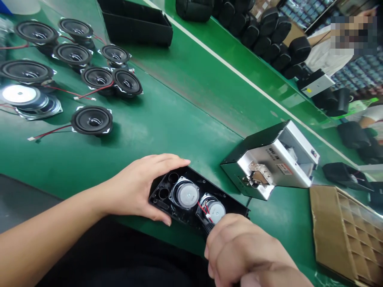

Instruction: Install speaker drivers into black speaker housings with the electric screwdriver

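A black plastic speaker housing (191, 197) lies at the near edge of the green bench, with two round speaker drivers (187, 194) seated in it, backs up. Red wires (205, 210) run from the right driver. My left hand (140, 187) wraps round the housing's left end, thumb underneath and fingers along the far edge. My right hand (239, 251) is closed in a fist over the housing's right end; a dark ribbed handle shows at its fingers, but I cannot make out what tool it is.
Several loose black speaker drivers (92, 119) with red leads lie at the far left. A silver and black metal box (269, 163) stands right of the housing. A cardboard divider tray (347, 231) is at the right. Black housings (269, 36) are stacked beyond the white line, near another person (326, 52).
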`<move>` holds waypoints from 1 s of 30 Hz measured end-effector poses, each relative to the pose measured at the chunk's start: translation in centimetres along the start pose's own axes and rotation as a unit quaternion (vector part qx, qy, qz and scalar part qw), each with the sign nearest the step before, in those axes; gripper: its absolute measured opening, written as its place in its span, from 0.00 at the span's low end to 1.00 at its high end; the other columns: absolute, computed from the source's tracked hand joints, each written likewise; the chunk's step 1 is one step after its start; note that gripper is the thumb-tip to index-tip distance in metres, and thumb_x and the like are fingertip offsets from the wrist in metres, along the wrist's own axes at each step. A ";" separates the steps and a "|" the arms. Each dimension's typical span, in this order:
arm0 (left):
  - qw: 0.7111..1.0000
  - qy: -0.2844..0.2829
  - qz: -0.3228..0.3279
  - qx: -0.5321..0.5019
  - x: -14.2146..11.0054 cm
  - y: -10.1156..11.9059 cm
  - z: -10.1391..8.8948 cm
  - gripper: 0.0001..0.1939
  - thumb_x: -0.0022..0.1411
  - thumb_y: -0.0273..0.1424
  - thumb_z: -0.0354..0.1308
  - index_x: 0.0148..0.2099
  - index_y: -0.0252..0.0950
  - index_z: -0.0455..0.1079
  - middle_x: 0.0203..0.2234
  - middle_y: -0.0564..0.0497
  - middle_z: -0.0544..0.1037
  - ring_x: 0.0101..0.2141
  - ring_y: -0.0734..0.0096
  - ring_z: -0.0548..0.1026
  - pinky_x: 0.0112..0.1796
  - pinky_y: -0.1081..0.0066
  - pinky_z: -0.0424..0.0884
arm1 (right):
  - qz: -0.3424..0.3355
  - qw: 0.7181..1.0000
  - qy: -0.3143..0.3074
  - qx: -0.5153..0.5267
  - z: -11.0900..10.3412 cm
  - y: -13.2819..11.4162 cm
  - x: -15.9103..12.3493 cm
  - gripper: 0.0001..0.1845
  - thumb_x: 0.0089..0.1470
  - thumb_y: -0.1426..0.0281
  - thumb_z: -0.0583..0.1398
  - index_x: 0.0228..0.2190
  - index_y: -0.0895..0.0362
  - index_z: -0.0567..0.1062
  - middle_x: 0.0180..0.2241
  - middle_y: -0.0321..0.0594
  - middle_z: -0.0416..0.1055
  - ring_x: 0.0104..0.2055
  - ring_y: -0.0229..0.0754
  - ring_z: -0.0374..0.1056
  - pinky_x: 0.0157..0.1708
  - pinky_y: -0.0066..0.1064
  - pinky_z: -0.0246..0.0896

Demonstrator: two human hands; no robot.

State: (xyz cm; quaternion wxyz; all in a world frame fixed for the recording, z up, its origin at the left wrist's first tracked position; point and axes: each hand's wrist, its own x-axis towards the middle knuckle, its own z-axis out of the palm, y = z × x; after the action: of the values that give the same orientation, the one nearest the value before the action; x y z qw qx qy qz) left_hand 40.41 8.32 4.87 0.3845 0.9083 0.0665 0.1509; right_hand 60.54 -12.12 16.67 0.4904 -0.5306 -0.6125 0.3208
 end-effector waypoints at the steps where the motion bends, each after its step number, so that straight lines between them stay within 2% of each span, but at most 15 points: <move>1: 1.000 -0.002 -0.004 0.000 0.0 0.0 0.0 0.66 0.53 0.65 0.81 0.84 0.54 0.55 0.75 0.42 0.75 0.72 0.38 0.75 0.72 0.44 0.73 | -0.010 1.000 0.000 -0.003 0.2 0.3 0.2 0.15 0.70 0.51 0.74 0.44 0.47 0.82 0.35 0.39 0.81 0.37 0.51 0.82 0.38 0.42 0.86; 6: 1.000 -0.006 -0.013 -0.005 0.0 0.0 0.1 0.66 0.53 0.67 0.80 0.84 0.58 0.55 0.76 0.44 0.74 0.73 0.36 0.75 0.72 0.41 0.74 | -0.065 0.998 -0.006 -0.018 1.7 2.3 -0.8 0.13 0.76 0.53 0.69 0.52 0.47 0.82 0.36 0.38 0.82 0.32 0.46 0.81 0.37 0.40 0.84; 8: 1.000 -0.001 -0.014 -0.003 -0.2 -0.2 0.2 0.65 0.54 0.69 0.78 0.84 0.62 0.52 0.76 0.45 0.74 0.73 0.36 0.75 0.71 0.38 0.75 | -0.126 0.991 0.046 -0.010 3.0 3.4 -1.6 0.11 0.81 0.59 0.64 0.59 0.46 0.80 0.34 0.35 0.81 0.27 0.42 0.78 0.34 0.35 0.83; 10: 1.000 0.005 -0.017 0.003 -0.5 -0.5 0.4 0.65 0.55 0.70 0.76 0.85 0.64 0.50 0.76 0.46 0.74 0.72 0.34 0.75 0.69 0.35 0.77 | -0.200 0.972 0.118 0.016 4.2 4.3 -2.1 0.15 0.83 0.67 0.61 0.65 0.49 0.77 0.30 0.33 0.79 0.23 0.39 0.76 0.31 0.30 0.80; 12: 0.999 0.009 -0.030 0.009 -1.0 -1.1 0.5 0.65 0.55 0.72 0.74 0.85 0.65 0.49 0.77 0.45 0.73 0.72 0.33 0.75 0.68 0.34 0.77 | -0.222 0.955 0.185 0.065 4.7 4.5 -2.1 0.17 0.82 0.67 0.62 0.66 0.52 0.78 0.27 0.32 0.78 0.20 0.40 0.73 0.26 0.28 0.78; 14: 0.999 0.008 -0.039 0.003 -1.4 -1.6 0.3 0.68 0.52 0.76 0.71 0.86 0.64 0.49 0.79 0.43 0.70 0.73 0.31 0.74 0.69 0.33 0.76 | -0.192 0.951 0.213 0.112 3.8 3.3 -1.8 0.17 0.83 0.64 0.62 0.67 0.51 0.77 0.27 0.32 0.80 0.18 0.41 0.72 0.22 0.29 0.77; 16: 0.999 0.006 -0.043 -0.016 -1.8 -1.9 -0.1 0.70 0.50 0.80 0.66 0.86 0.62 0.50 0.81 0.43 0.67 0.74 0.30 0.72 0.71 0.35 0.75 | -0.152 0.943 0.263 0.137 1.7 1.3 -1.7 0.18 0.84 0.64 0.60 0.69 0.47 0.75 0.28 0.31 0.81 0.18 0.41 0.72 0.23 0.32 0.79; 17: 0.999 0.001 -0.044 -0.022 -1.9 -1.9 -0.3 0.68 0.52 0.80 0.65 0.86 0.62 0.50 0.82 0.45 0.66 0.75 0.32 0.72 0.71 0.38 0.76 | -0.133 0.925 0.327 0.138 0.3 0.2 -1.7 0.18 0.83 0.62 0.61 0.68 0.46 0.75 0.28 0.30 0.80 0.20 0.41 0.71 0.27 0.34 0.79; 18: 0.999 -0.004 -0.047 -0.020 -2.0 -1.7 -0.5 0.63 0.57 0.78 0.65 0.86 0.63 0.52 0.82 0.48 0.64 0.75 0.34 0.72 0.70 0.41 0.78 | -0.116 0.905 0.386 0.133 -1.2 -0.6 -1.6 0.16 0.79 0.57 0.66 0.62 0.44 0.79 0.28 0.30 0.79 0.22 0.43 0.71 0.28 0.37 0.78; 19: 0.998 -0.005 -0.055 -0.007 -2.0 -1.4 -0.7 0.54 0.65 0.72 0.65 0.85 0.64 0.55 0.83 0.51 0.63 0.75 0.37 0.73 0.68 0.45 0.80 | -0.141 0.878 0.446 0.103 -2.7 -1.2 -1.3 0.12 0.76 0.57 0.68 0.57 0.42 0.83 0.26 0.28 0.76 0.21 0.41 0.67 0.27 0.36 0.74; 20: 0.998 -0.001 -0.064 0.016 -2.0 -1.0 -0.8 0.44 0.72 0.65 0.64 0.83 0.65 0.58 0.84 0.53 0.62 0.75 0.39 0.73 0.67 0.47 0.81 | -0.139 0.876 0.458 0.062 -4.1 -1.4 -1.0 0.13 0.74 0.52 0.69 0.53 0.43 0.85 0.27 0.30 0.77 0.24 0.45 0.69 0.31 0.40 0.76; 21: 0.997 0.007 -0.070 0.046 -1.9 -0.5 -0.9 0.36 0.77 0.57 0.63 0.81 0.66 0.63 0.84 0.54 0.61 0.74 0.41 0.74 0.67 0.48 0.82 | -0.167 0.872 0.459 0.023 -5.2 -1.2 -0.5 0.20 0.72 0.45 0.69 0.50 0.46 0.86 0.27 0.32 0.78 0.24 0.47 0.70 0.30 0.41 0.75; 23: 0.992 0.018 -0.064 0.105 -1.5 0.5 -0.9 0.27 0.80 0.45 0.60 0.77 0.64 0.69 0.85 0.54 0.58 0.74 0.40 0.73 0.67 0.43 0.82 | -0.197 0.866 0.458 -0.034 -6.6 -0.2 0.6 0.28 0.68 0.39 0.70 0.43 0.51 0.85 0.25 0.33 0.78 0.22 0.48 0.71 0.24 0.41 0.72; 26: 0.986 -0.005 0.000 0.166 -0.4 1.5 -1.0 0.26 0.77 0.42 0.63 0.73 0.63 0.74 0.83 0.53 0.61 0.74 0.36 0.74 0.63 0.36 0.85 | -0.184 0.868 0.459 -0.039 -6.7 1.6 2.3 0.34 0.65 0.32 0.70 0.41 0.50 0.83 0.22 0.30 0.77 0.17 0.45 0.68 0.18 0.38 0.67; 30: 0.977 -0.050 0.033 0.207 1.7 2.7 -1.6 0.28 0.67 0.39 0.73 0.68 0.55 0.80 0.78 0.45 0.71 0.70 0.25 0.77 0.59 0.25 0.85 | -0.126 0.875 0.468 0.017 -6.3 2.3 2.8 0.40 0.61 0.28 0.70 0.49 0.50 0.82 0.21 0.29 0.76 0.17 0.45 0.65 0.18 0.35 0.64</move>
State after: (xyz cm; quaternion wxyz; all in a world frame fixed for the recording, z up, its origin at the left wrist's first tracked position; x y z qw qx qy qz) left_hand 41.51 7.92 8.20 0.1862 0.9761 0.0467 0.1015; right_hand 67.35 -9.65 17.24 0.7650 -0.5287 -0.3673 -0.0187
